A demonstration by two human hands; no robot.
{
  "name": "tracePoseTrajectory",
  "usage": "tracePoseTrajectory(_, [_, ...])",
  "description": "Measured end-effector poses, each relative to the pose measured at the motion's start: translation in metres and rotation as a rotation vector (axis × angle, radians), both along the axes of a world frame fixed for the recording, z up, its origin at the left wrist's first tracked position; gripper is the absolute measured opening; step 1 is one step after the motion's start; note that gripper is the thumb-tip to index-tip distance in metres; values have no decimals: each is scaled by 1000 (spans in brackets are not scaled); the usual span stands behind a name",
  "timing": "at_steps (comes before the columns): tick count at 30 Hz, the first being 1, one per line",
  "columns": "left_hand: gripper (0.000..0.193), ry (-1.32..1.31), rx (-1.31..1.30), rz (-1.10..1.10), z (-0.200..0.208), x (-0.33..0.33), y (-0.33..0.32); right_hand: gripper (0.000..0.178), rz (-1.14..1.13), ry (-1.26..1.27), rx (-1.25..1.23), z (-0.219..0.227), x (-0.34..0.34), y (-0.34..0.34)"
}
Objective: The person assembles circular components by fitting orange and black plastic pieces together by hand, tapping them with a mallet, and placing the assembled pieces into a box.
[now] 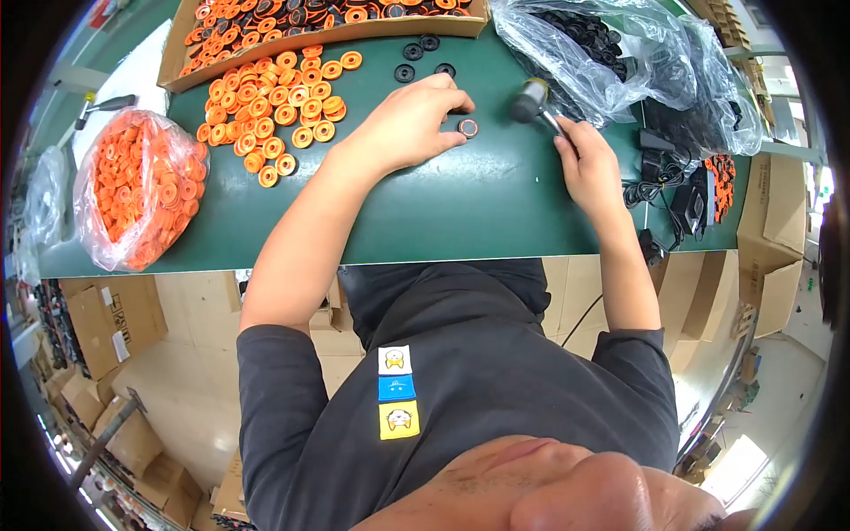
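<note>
My right hand [588, 161] is closed around the thin handle of a small hammer [529, 101] with a dark, rounded head. The hammer head is raised over the table, to the right of a small round black-and-orange part [467, 129]. My left hand [416, 119] rests on the table with thumb and forefinger apart; the thumb tip is beside that round part, and whether it touches cannot be told. Several black discs [404, 73] lie just beyond my left hand. To its left spreads a loose pile of orange ring-shaped parts [264, 126].
An open cardboard box [323, 37] of orange and black parts stands at the far side of the green table [425, 217]. At left sits a plastic bag [142, 190] of orange rings; a clear bag [611, 66] of black parts lies far right, with cables and an adapter [689, 208] nearer.
</note>
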State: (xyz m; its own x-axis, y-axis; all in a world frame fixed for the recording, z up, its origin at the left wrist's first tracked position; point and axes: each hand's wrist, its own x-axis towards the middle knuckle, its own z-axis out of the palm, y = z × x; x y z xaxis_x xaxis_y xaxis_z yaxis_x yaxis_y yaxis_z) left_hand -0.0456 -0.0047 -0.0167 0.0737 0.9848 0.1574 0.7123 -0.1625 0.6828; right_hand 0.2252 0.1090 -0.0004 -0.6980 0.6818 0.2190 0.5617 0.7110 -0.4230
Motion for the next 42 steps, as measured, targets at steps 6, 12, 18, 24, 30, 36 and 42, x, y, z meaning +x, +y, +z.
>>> tracePoseTrajectory(6, [31, -189, -120, -41, 9, -1, 1, 31, 84, 18, 234, -4, -16, 6])
tracePoseTrajectory(12, [33, -798, -243, -87, 12, 4, 3, 35, 462, 318, 29, 19, -63, -6])
tracePoseTrajectory(18, [29, -757, 42, 60, 10, 7, 2, 22, 408, 523, -138, 6, -85, 4])
tracePoseTrajectory(24, [21, -309, 358, 201, 20, 27, 0, 20, 245, 748, -773, -22, -84, -4])
tracePoseTrajectory(30, [23, -184, 561, 222, 16, 42, 2, 20, 306, 685, -852, -24, -83, -6])
tracePoseTrajectory(36, [23, -291, 508, 285, 12, 34, 3, 21, 350, 674, -569, -6, -86, -12])
tracePoseTrajectory(42, [20, -453, 259, 481, 11, -23, 37, 19, 384, 634, -175, -15, -66, 21])
